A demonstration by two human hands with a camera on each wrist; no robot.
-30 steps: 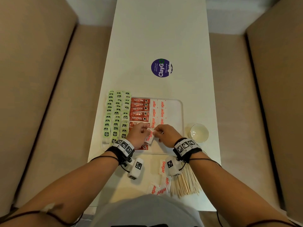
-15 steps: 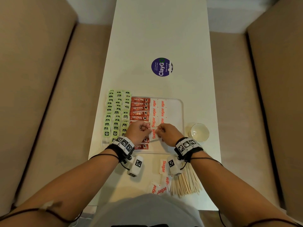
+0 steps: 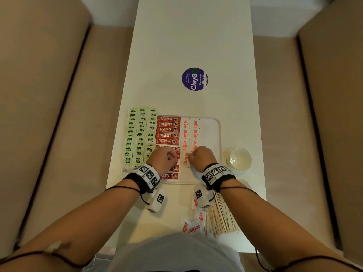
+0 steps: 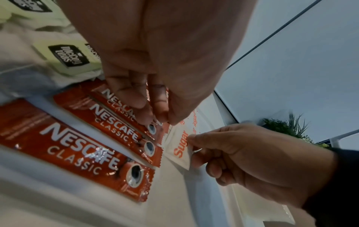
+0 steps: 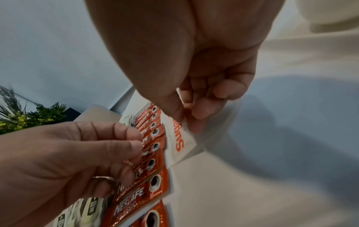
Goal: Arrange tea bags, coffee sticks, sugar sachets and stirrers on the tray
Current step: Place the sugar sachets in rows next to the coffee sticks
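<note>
A white tray (image 3: 217, 134) holds a column of red coffee sticks (image 3: 168, 130) and two columns of sugar sachets (image 3: 190, 132). Green tea bags (image 3: 139, 134) lie in rows along its left side. My right hand (image 3: 190, 156) pinches the right edge of a sugar sachet (image 3: 185, 160) that lies at the near end of the left sugar column; the right wrist view shows the sugar sachet (image 5: 178, 138) low over the tray. My left hand (image 3: 173, 157) is curled beside it, with its fingertips (image 4: 143, 113) on the coffee sticks (image 4: 108, 133), apart from the sachet.
Loose sugar sachets (image 3: 191, 226) and a bundle of wooden stirrers (image 3: 220, 218) lie on the table in front of the tray. A small white bowl (image 3: 240, 159) stands to the tray's right. A round purple sticker (image 3: 194, 79) is further back. Sofas flank the table.
Both hands carried the sachet a little away from me and lowered it into the left sugar column. The left hand has come off it and shifted left onto the coffee sticks.
</note>
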